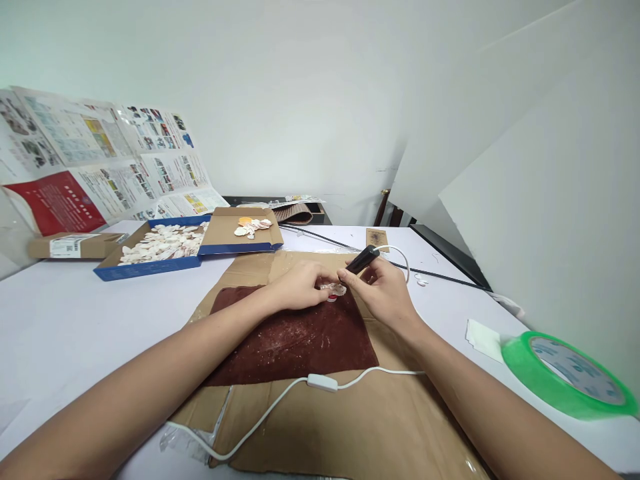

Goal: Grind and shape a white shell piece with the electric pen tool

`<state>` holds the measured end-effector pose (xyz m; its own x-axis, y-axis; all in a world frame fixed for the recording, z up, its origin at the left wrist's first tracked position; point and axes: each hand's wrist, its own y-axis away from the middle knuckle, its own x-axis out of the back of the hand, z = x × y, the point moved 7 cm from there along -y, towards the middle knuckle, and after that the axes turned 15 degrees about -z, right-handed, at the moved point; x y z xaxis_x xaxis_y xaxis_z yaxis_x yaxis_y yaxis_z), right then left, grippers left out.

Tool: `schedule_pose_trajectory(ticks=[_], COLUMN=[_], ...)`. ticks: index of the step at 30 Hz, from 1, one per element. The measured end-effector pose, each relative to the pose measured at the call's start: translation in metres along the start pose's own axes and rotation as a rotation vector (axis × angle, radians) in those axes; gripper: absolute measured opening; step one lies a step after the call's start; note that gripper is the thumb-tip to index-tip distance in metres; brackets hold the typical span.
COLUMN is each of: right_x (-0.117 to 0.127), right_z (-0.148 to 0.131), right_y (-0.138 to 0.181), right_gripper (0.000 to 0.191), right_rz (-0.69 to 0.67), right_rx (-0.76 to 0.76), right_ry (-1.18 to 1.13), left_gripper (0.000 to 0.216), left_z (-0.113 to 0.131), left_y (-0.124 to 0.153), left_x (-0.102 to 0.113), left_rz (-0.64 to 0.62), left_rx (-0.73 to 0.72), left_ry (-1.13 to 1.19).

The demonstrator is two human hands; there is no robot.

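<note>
My right hand (385, 288) is closed around a black pen-shaped tool (363, 259) with a white cord at its back end. The tool's tip points down and left, hidden by fingers. My left hand (305, 285) pinches a small clear or whitish piece (336, 289), partly covered by the fingers; its exact kind is unclear. A small red spot shows just under the piece. Both hands are close together over a dark red cloth (295, 340) dusted with pale specks. The cord's white inline switch (323, 382) lies in front of the cloth.
Brown cardboard (350, 427) lies beneath the cloth. At the back left, a blue-edged box (150, 272) holds many whitish pieces, with several more on its open lid (220, 233). A green tape roll (545, 387) sits at right. Printed sheets (120, 160) lean against the wall.
</note>
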<state>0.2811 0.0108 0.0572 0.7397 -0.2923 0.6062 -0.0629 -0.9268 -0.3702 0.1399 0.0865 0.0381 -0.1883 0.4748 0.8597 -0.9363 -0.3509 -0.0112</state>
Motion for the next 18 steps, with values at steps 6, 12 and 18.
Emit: schedule_pose_trajectory(ticks=[6,12,18], right_x=[0.0,-0.001,-0.003], right_z=[0.001,-0.004,-0.008], right_y=[0.001,0.003,0.004], right_gripper=[0.032,0.03,0.026], right_rz=[0.001,-0.008,-0.013], right_rx=[-0.016,-0.017,0.011], right_ry=[-0.005,-0.035,-0.033], left_gripper=[0.026,0.023,0.025], left_z=[-0.001,0.0,0.001], left_y=[0.0,0.0,0.0], left_x=[-0.001,-0.001,-0.002], left_rz=[-0.009,-0.023,-0.041], left_rx=[0.01,0.021,0.036], left_ry=[0.007,0.016,0.035])
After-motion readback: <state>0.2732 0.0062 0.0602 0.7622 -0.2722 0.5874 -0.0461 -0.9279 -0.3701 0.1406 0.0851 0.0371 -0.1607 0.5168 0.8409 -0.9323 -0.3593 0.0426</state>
